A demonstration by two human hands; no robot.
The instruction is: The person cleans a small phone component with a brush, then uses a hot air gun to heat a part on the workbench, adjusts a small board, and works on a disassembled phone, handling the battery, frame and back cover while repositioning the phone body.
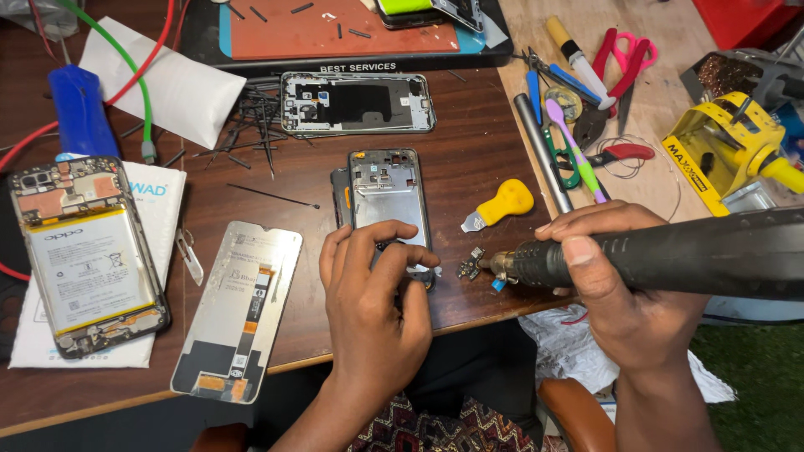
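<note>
My left hand rests on the lower end of a stripped phone frame lying upright in the middle of the brown wooden table, fingers pinching its bottom edge. My right hand grips a thick black hot-air tool held level, its metal nozzle pointing left. The nozzle tip sits right beside a small circuit part lying on the table just right of the frame. A yellow-handled scraper lies above that part.
A detached phone screen lies face down left of my hand. An opened phone with its battery exposed sits far left on white paper. Another phone frame, loose screws, a repair mat, scissors, tweezers and a yellow tool fill the back and right.
</note>
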